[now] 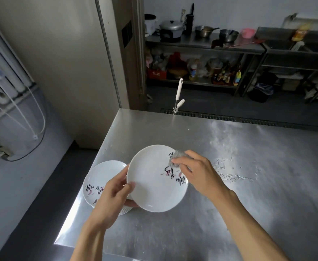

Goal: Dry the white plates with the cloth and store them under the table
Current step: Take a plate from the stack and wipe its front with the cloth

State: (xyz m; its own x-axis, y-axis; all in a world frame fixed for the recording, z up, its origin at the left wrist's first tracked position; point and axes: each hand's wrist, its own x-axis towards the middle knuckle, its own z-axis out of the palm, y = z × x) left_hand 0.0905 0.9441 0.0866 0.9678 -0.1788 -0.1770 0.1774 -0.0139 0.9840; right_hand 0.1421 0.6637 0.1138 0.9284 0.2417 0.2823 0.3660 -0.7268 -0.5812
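Observation:
A white plate (150,181) with black brush writing and pink marks is held tilted above the steel table (229,185). My left hand (115,194) grips its left rim, thumb on the face and fingers underneath. My right hand (195,172) pinches a bunched grey cloth (177,158) against the plate's upper right part. Behind my left hand a stack of the same plates (103,178) stands near the table's left edge, partly hidden.
Water drops (229,176) lie on the table to the right of my hands. A white mop handle (179,93) rises behind the table's far edge. Steel shelves with pots (201,38) stand at the back. The table's left edge drops to a dark floor (41,194).

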